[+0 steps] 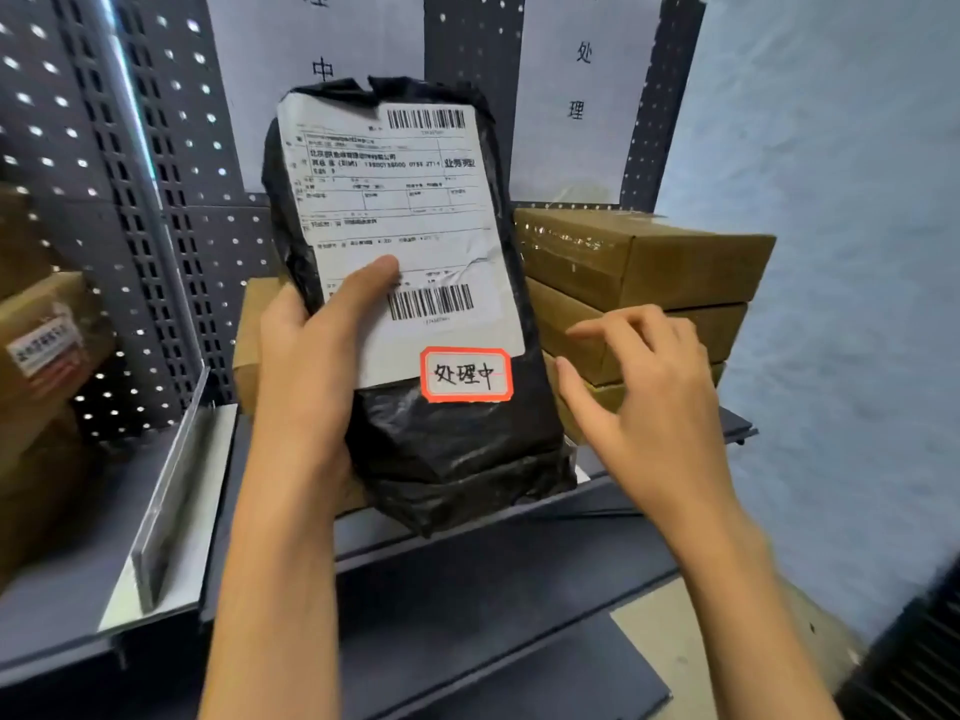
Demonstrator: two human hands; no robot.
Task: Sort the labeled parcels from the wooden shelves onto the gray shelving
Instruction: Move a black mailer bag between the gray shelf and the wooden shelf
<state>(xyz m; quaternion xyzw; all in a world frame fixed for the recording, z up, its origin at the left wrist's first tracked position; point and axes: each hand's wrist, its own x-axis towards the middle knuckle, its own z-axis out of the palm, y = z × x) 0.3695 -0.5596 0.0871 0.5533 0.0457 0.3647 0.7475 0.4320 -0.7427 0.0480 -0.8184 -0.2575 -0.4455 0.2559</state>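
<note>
Black parcel, plastic-wrapped, crinkled, glossy; held upright above front edge of gray shelf. White shipping label covering most of front face, barcodes at top and bottom, lower right part creased. Small red-bordered sticker with handwritten characters below label, overlapping its lower edge. Behind parcel on shelf: stack of brown cardboard boxes to the right, top one with clear tape; another brown box partly hidden behind left side of parcel. Dark pegboard back panel with white paper signs bearing printed characters. Metal divider at left edge of shelf; more brown boxes beyond it, one with red-and-white label, blurred. Left hand gripping parcel at lower left edge, thumb pressed on label near lower barcode, fingers wrapped behind, hidden. Right hand just right of parcel, not touching, fingers released, spread and slightly curved, palm toward parcel, holding nothing. Both forearms bare, reaching up from bottom of view.
</note>
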